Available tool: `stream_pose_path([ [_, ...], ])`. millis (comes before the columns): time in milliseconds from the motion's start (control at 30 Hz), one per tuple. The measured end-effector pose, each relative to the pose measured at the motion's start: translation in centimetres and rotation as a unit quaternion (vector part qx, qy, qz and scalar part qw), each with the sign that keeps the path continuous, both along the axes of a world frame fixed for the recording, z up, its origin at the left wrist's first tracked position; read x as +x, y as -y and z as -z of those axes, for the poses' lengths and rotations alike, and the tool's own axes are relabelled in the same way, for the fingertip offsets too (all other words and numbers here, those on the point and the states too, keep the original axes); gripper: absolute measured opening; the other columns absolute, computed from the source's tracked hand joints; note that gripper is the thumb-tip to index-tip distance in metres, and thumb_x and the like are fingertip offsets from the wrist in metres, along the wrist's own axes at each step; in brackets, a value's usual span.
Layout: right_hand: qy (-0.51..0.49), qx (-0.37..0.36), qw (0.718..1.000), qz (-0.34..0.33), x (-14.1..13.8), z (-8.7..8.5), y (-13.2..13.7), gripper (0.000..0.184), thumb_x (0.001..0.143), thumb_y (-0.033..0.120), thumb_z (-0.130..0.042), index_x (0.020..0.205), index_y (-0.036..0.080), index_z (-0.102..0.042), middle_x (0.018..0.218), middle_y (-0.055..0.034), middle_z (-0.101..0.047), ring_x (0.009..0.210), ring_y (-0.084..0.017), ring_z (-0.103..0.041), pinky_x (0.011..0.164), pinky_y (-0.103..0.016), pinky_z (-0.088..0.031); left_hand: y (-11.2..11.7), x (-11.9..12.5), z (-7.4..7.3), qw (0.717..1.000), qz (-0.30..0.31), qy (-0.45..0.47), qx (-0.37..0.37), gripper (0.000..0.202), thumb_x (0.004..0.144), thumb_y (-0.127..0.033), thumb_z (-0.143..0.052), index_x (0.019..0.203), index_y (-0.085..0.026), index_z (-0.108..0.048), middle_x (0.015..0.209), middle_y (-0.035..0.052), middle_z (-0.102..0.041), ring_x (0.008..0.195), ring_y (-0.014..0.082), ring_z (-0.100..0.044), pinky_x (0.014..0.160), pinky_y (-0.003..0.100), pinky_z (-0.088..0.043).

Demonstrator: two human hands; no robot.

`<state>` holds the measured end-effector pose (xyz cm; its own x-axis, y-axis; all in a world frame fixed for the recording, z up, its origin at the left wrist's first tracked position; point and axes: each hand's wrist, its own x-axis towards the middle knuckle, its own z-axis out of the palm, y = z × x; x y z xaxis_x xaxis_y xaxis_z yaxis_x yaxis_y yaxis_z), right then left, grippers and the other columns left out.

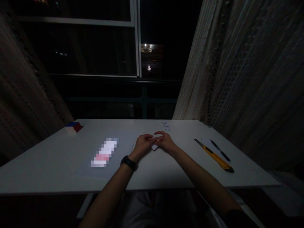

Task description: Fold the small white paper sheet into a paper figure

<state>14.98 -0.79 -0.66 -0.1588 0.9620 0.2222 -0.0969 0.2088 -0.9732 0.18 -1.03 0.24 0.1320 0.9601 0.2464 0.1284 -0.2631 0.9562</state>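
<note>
Between my two hands, just above or on the white table [163,174], is a small white piece of paper [155,147]. My left hand [143,144] pinches its left side; a dark band circles that wrist. My right hand [166,142] grips the paper from the right, thumb and fingers close together. The fingertips of both hands nearly meet and hide part of the paper. Beyond my right hand, several small pieces with dark marks [166,126] lie in a short column.
On the right lie a yellow box cutter [215,157], blade showing, and a black pen [220,150]. To the left, a pixelated bright phone-shaped thing [104,152] rests on a pale sheet [128,139]. A coloured cube [73,127] sits at the far left. Curtains [197,63] flank a dark window.
</note>
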Motion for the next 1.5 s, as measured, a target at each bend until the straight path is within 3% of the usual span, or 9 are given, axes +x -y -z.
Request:
stream_pose_path([
  [100, 0.008, -0.001, 1.000, -0.008, -0.4, -0.1, 0.3, 0.049, 0.045, 0.017, -0.074, 0.090, 0.017, -0.056, 0.044, 0.0115, -0.049, 0.042, -0.006, -0.044, 0.047, -0.021, -0.038, -0.4, -0.1, 0.5, 0.998, -0.028, -0.042, 0.032, 0.029, 0.060, -0.040, -0.069, 0.072, -0.012, -0.069, 0.064, 0.0063, -0.065, 0.059, 0.0149, -0.058, 0.051, 0.021, -0.039],
  [300, 0.016, -0.026, 0.999, 0.015, -0.6, -0.7, 0.4, 0.042, 0.042, 0.019, -0.076, 0.080, 0.015, -0.058, 0.041, 0.0111, -0.046, 0.038, -0.005, -0.040, 0.040, -0.019, -0.032, -0.7, -0.1, 0.6, 0.996, -0.079, -0.039, 0.021, 0.031, 0.058, -0.042, -0.068, 0.069, -0.012, -0.070, 0.058, 0.0039, -0.063, 0.054, 0.0134, -0.054, 0.049, 0.022, -0.036],
  [533, 0.005, -0.046, 0.998, 0.036, -0.5, -1.0, 0.4, 0.038, 0.040, 0.015, -0.074, 0.074, 0.016, -0.058, 0.039, 0.0122, -0.044, 0.035, -0.004, -0.038, 0.037, -0.017, -0.029, 0.0, 0.2, -0.2, 0.998, -0.061, -0.005, 0.013, 0.031, 0.056, -0.040, -0.069, 0.067, -0.011, -0.070, 0.058, 0.0050, -0.064, 0.053, 0.0134, -0.054, 0.050, 0.023, -0.037],
  [667, -0.004, -0.055, 0.998, -0.010, 0.2, -1.0, 0.2, 0.044, 0.046, 0.021, -0.076, 0.087, 0.015, -0.061, 0.048, 0.0057, -0.057, 0.044, -0.009, -0.052, 0.045, -0.021, -0.038, 0.1, 0.0, -0.6, 0.998, -0.059, 0.021, 0.006, 0.030, 0.055, -0.039, -0.070, 0.066, -0.011, -0.070, 0.060, 0.0060, -0.065, 0.055, 0.0144, -0.056, 0.052, 0.024, -0.039],
  [767, -0.005, -0.041, 0.999, -0.003, 0.5, -0.9, 0.0, 0.041, 0.048, 0.026, -0.076, 0.084, 0.013, -0.062, 0.052, 0.0003, -0.062, 0.047, -0.012, -0.056, 0.048, -0.024, -0.041, 0.1, -0.1, -0.5, 0.997, -0.073, 0.019, 0.008, 0.029, 0.056, -0.038, -0.070, 0.066, -0.011, -0.070, 0.061, 0.0063, -0.066, 0.055, 0.0148, -0.056, 0.053, 0.025, -0.040],
  [933, 0.013, 0.018, 0.999, 0.032, 0.2, -1.0, 0.0, 0.035, 0.051, 0.027, -0.074, 0.080, 0.013, -0.060, 0.048, 0.0028, -0.059, 0.043, -0.010, -0.051, 0.045, -0.022, -0.037, -0.1, -0.1, -0.4, 0.997, -0.072, 0.014, 0.033, 0.030, 0.060, -0.037, -0.068, 0.077, -0.013, -0.071, 0.063, 0.0055, -0.066, 0.056, 0.0146, -0.057, 0.052, 0.024, -0.041],
  [1067, 0.006, 0.017, 1.000, 0.009, -0.2, -0.8, 0.4, 0.044, 0.052, 0.028, -0.075, 0.090, 0.016, -0.058, 0.052, 0.0064, -0.057, 0.046, -0.008, -0.050, 0.048, -0.022, -0.038, -0.1, -0.1, -0.5, 0.995, -0.089, 0.019, 0.041, 0.023, 0.060, -0.033, -0.069, 0.074, -0.014, -0.071, 0.067, 0.0067, -0.068, 0.061, 0.0157, -0.059, 0.057, 0.025, -0.044],
  [1300, 0.021, 0.011, 0.999, 0.042, -0.8, -0.2, 0.4, 0.042, 0.048, 0.030, -0.076, 0.083, 0.017, -0.060, 0.041, 0.0127, -0.034, 0.037, -0.004, -0.030, 0.038, -0.019, -0.025, 0.0, 0.1, -0.4, 0.996, -0.089, 0.024, 0.018, 0.023, 0.056, -0.032, -0.071, 0.069, -0.012, -0.070, 0.063, 0.0074, -0.067, 0.059, 0.0166, -0.060, 0.055, 0.026, -0.044],
  [1500, 0.019, -0.019, 0.999, 0.039, -0.5, -0.7, 0.5, 0.039, 0.044, 0.026, -0.076, 0.079, 0.017, -0.059, 0.045, 0.0105, -0.040, 0.039, -0.004, -0.035, 0.040, -0.019, -0.027, -0.2, 0.2, 0.0, 0.998, -0.067, 0.017, 0.009, 0.025, 0.056, -0.034, -0.071, 0.069, -0.012, -0.070, 0.064, 0.0075, -0.068, 0.059, 0.0162, -0.060, 0.055, 0.025, -0.043],
])
